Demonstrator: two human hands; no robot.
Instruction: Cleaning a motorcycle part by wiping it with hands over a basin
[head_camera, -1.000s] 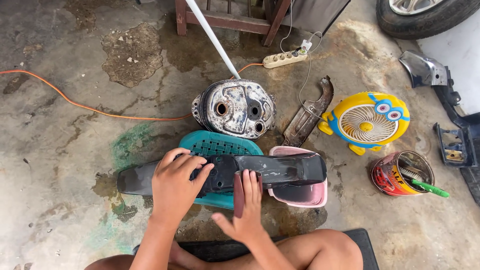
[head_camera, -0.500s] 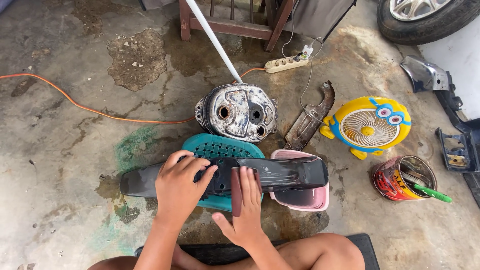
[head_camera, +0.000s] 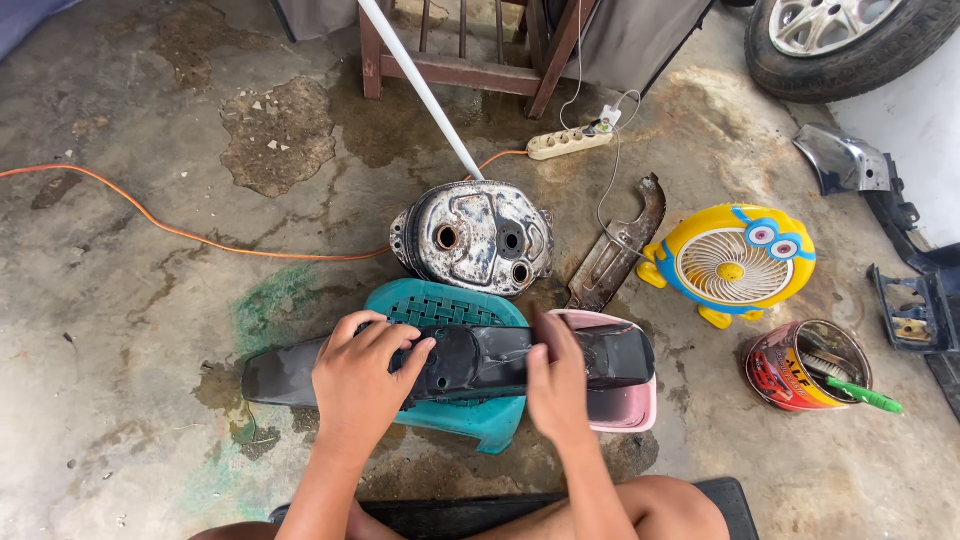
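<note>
Rusty tank (head_camera: 472, 236) and yellow fan (head_camera: 735, 264) lie above; left hand (head_camera: 358, 385) grips the scuffed black fender (head_camera: 470, 360) at mid-frame, right hand (head_camera: 560, 385) pressed flat on it.

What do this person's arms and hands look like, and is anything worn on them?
Both forearms are bare, with no sleeves in view. The left hand and the right hand wear no gloves, and no rings, watch or wristband are visible on either.

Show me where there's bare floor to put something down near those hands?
Bare concrete lies left of the black fender, below the orange cable. Another patch sits below the can. It is crowded between the metal tank, the yellow fan and the pink tub.
</note>
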